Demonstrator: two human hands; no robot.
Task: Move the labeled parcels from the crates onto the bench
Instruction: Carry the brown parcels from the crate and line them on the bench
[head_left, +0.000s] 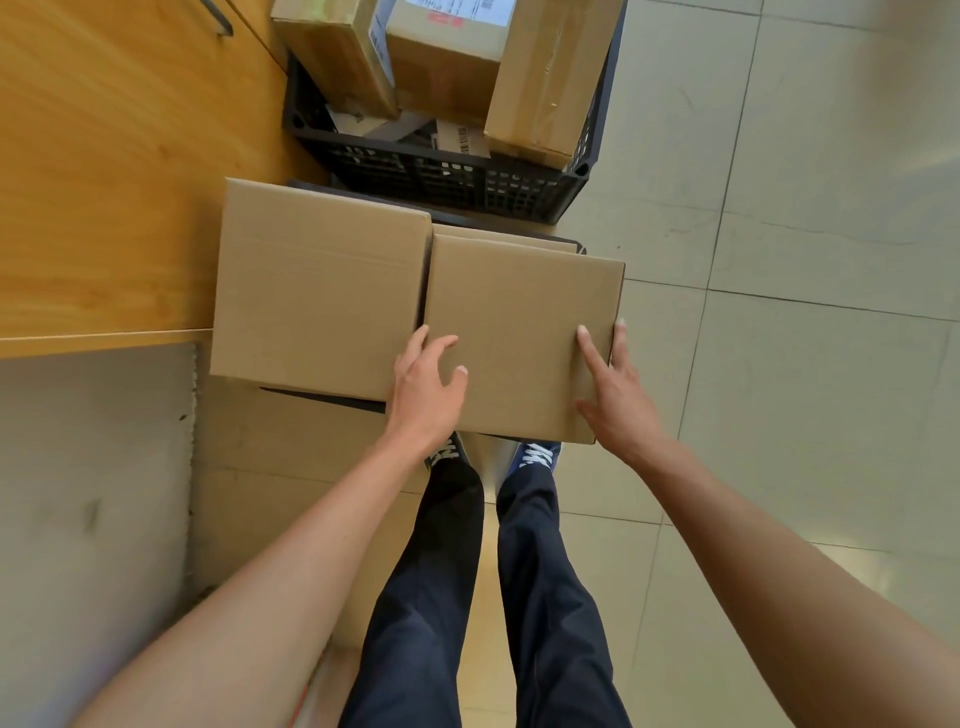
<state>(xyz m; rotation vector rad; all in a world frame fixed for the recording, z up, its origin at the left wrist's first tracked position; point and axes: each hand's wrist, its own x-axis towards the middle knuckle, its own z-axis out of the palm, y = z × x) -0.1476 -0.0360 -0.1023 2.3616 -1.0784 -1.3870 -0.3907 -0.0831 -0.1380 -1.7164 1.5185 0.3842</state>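
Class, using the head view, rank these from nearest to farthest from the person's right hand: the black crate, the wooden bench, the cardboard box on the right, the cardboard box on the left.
From the right hand:
1. Right cardboard box, under the hand, touching it.
2. Left cardboard box, beside it, to the left.
3. Black crate, ahead, beyond both boxes.
4. Wooden bench, far left.

Tan cardboard parcels (519, 332), blk lattice crate (441, 182), orange woodgrain bench (104, 182)
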